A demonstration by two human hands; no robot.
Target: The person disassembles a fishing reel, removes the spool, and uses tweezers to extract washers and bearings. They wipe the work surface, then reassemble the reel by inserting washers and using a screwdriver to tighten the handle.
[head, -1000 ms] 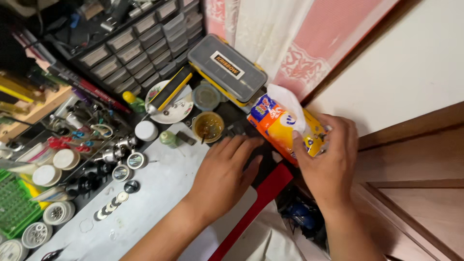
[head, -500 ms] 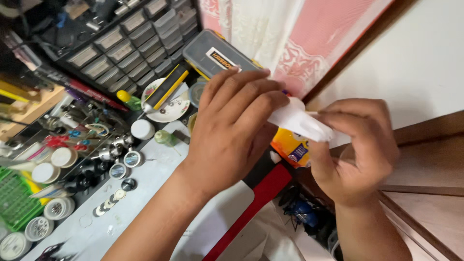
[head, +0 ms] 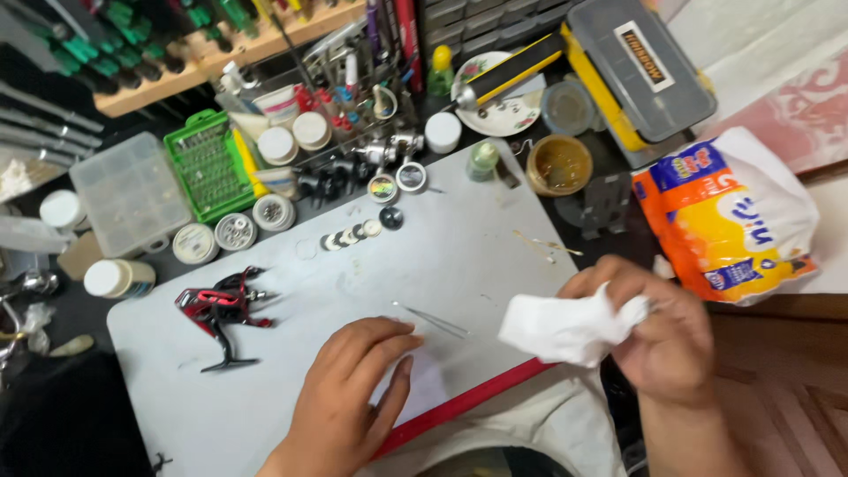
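Observation:
My right hand (head: 658,331) grips a crumpled white tissue (head: 565,327) just past the right edge of the pale grey work mat (head: 318,300). My left hand (head: 349,397) rests flat on the mat near its red front edge, fingers together, holding nothing. Thin metal tweezers (head: 433,321) lie on the mat just beyond its fingertips. An orange, white and blue tissue pack (head: 729,216) lies to the right, behind my right hand. A red and black fishing reel (head: 221,309) lies on the mat's left side.
Small round reel parts (head: 353,237) line the mat's far edge. Behind stand a green parts tray (head: 208,163), white jars (head: 291,137), a clear box (head: 128,190), a grease tub (head: 558,164), a plate (head: 499,93) and a grey and yellow case (head: 640,66).
The view swung left over the mat. A tissue came out of the pack; my right hand now holds it and the pack lies down. My left hand dropped onto the mat.

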